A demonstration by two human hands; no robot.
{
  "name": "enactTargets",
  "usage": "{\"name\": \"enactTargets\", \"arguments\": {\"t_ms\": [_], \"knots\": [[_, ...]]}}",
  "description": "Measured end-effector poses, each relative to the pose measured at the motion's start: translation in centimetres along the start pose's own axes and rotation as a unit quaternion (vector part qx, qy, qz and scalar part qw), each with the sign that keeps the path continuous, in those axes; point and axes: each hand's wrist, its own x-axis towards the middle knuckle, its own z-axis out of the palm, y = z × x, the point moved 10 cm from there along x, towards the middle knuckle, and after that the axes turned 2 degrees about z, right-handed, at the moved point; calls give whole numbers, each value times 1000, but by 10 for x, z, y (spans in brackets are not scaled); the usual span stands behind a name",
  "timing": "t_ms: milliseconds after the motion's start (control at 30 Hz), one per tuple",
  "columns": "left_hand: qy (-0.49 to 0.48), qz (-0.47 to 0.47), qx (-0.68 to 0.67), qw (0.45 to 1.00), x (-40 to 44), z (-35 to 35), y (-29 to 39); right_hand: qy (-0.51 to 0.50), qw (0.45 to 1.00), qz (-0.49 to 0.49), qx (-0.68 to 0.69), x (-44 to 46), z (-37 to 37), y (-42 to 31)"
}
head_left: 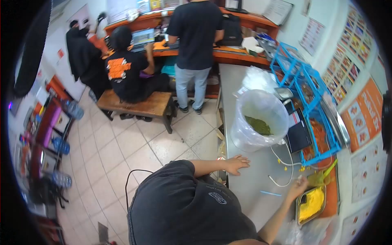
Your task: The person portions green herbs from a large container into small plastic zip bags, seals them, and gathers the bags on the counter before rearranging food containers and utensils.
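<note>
My left hand (237, 165) lies flat on the edge of the grey metal table (255, 179), fingers spread, below a lined tub (259, 120) with green stuff inside. My right hand (299, 186) is over the table's right side, its fingers bent together; whatever they may hold is too small to name. Just below it stands a metal tray of yellow food (311, 204), and to its right is a green-handled utensil (326, 173). Between my hands lie a white cable (281, 185) and a light blue strip (270, 193).
Blue baskets (314, 114) line the wall side, with a dark tablet (299, 132) beside them. Plastic bags (257, 79) sit behind the tub. One person (196, 36) stands at the far counter; another sits on a wooden bench (139, 105). Water bottles (61, 145) stand at left.
</note>
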Motion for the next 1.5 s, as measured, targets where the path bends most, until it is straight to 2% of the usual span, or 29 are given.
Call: {"name": "enactTargets", "arguments": {"t_ms": [33, 100, 200, 233, 300, 367, 433, 467, 500, 533, 600, 633, 700, 733, 800, 833, 867, 933, 967, 1000, 1033, 1067, 1100, 1167, 1233, 1300, 1367, 1433, 1500], "knots": [[49, -43, -95, 993, -6, -8, 2, -63, 996, -27, 59, -11, 31, -45], [137, -117, -281, 943, -26, -28, 10, -182, 967, 103, 144, -48, 81, -68], [105, -124, -187, 969, -55, -20, 0, -409, 892, 178, 69, -119, 143, -87], [89, -180, -133, 971, -72, -30, -2, -467, 866, 178, 23, -141, 154, -100], [52, -288, -23, 956, -111, -64, -3, -311, 943, -116, -19, -174, 163, -139], [311, -226, 134, 913, -146, -100, 6, -331, 936, -114, -21, -220, 189, -156], [479, -256, 32, 839, -185, -119, -1, -397, 891, -212, 67, -252, 203, -208], [513, -317, -147, 784, -200, -111, -24, -494, 844, -86, 192, -260, 215, -218], [500, -344, -247, 756, -204, -116, -24, -576, 757, 43, 306, -260, 203, -252], [487, -373, -339, 713, -208, -120, -21, -636, 637, 171, 401, -270, 199, -276], [403, -389, -373, 740, -199, -160, 0, -679, 641, 207, 292, -296, 234, -239], [411, -301, -225, 831, -188, -187, 11, -695, 641, 225, 234, -303, 248, -216], [426, -143, -19, 893, -180, -228, 56, -657, 560, 378, 334, -299, 248, -229], [445, -82, 26, 891, -181, -251, 91, -606, 511, 438, 425, -288, 236, -262], [469, 20, 113, 876, -189, -270, 139, -557, 451, 395, 574, -259, 239, -309], [463, 23, 102, 880, -193, -254, 128, -532, 405, 372, 644, -244, 238, -331], [455, 5, 64, 888, -195, -230, 105, -548, 352, 409, 639, -217, 231, -364], [411, -112, -139, 894, -202, -161, 15, -373, 422, 457, 689, -154, 210, -383], [274, -241, -352, 862, -201, -104, -55, -363, 442, 342, 746, -114, 185, -415], [228, -309, -472, 794, -215, -70, -80, -347, 457, 225, 788, -84, 153, -442], [193, -384, -569, 701, -233, -36, -100, -261, 614, 151, 729, -64, 126, -452], [272, -414, -589, 638, -262, -45, -99, -165, 745, 70, 642, -56, 93, -471], [285, -408, -656, 567, -266, -50, -92, -62, 846, -12, 529, -57, 65, -485], [301, -387, -770, 407, -265, -69, -72, -25, 891, -186, 414, -102, 80, -498], [269, -184, -866, 380, -227, -145, -17, -161, 878, -268, 363, -169, 145, -507], [424, -245, -743, 456, -230, -158, -43, -310, 851, -189, 379, -216, 195, -495], [432, -107, -622, 644, -243, -242, -7, -404, 797, -11, 449, -238, 213, -470], [455, -9, -390, 801, -265, -284, 27, -435, 707, 168, 532, -256, 225, -450], [481, 56, -52, 873, -278, -283, 65, -435, 545, 329, 637, -270, 250, -436]]}}
